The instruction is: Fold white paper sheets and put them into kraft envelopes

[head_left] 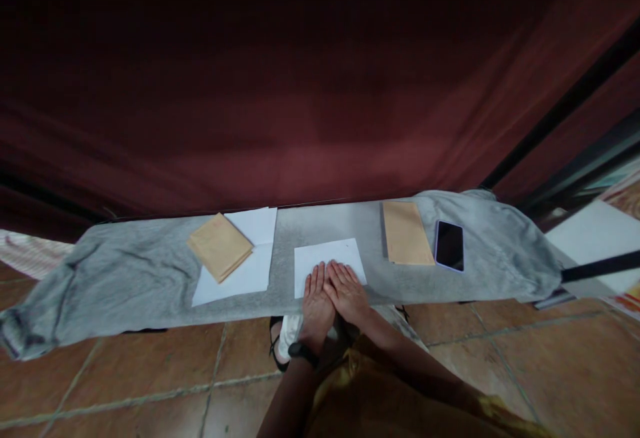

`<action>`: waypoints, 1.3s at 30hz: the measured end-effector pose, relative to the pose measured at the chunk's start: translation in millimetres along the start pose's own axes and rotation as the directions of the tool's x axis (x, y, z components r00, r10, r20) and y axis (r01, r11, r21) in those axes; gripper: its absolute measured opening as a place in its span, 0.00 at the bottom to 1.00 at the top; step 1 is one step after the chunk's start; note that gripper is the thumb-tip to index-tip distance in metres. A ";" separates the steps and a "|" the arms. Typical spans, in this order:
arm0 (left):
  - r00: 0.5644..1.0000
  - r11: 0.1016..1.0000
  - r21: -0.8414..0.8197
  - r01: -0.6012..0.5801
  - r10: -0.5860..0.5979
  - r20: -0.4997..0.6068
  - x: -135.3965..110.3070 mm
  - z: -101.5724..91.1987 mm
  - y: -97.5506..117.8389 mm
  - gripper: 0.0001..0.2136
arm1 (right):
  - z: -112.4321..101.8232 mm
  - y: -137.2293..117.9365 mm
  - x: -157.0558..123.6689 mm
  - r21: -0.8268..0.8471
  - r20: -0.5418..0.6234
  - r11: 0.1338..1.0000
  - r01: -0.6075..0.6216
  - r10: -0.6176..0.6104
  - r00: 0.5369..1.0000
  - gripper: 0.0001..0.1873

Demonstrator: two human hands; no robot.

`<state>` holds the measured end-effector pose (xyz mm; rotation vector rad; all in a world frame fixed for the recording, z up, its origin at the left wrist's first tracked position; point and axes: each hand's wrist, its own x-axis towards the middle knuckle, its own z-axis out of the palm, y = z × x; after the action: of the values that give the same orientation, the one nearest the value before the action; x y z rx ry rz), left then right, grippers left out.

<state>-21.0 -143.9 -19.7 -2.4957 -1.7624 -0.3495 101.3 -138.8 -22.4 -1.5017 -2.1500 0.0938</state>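
Observation:
A white sheet of paper (320, 258), perhaps folded, lies in front of me on a bench covered with grey cloth (290, 225). Both my hands rest flat on its near half, side by side and touching. My left hand (317, 301) has a dark band at the wrist, and its fingers point away from me. My right hand (347, 291) slants in from the right with its fingers stretched out. Neither hand grips anything. The part of the paper beneath my palms is hidden.
To the left, brown envelopes (220, 246) lie on larger white sheets (260, 271). On the right are another brown envelope stack (407, 233) and a phone (449, 246) with a purple edge. A dark red panel (320, 125) rises behind the bench. Tiled floor (250, 351) shows below.

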 end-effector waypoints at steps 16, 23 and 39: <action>0.972 0.972 -0.096 0.213 -0.221 -0.085 -17.2 -14.4 -30.8 0.28 | -17.8 41.0 -25.1 -0.179 -0.016 0.978 -0.104 0.103 0.995 0.33; 0.950 0.952 -0.075 0.298 -0.303 -0.077 -21.0 -17.8 -37.8 0.27 | -24.0 49.2 -32.0 -0.188 -0.034 0.972 -0.143 0.139 0.990 0.32; 0.995 0.981 -0.176 0.080 -0.068 0.073 48.5 0.8 11.1 0.27 | -25.3 52.8 -32.6 -0.219 -0.018 0.966 -0.138 0.137 0.990 0.32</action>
<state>4.9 -102.9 -8.9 -2.5946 -1.9341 -0.4535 166.2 -153.3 -30.3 -1.7744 -2.1074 -0.1027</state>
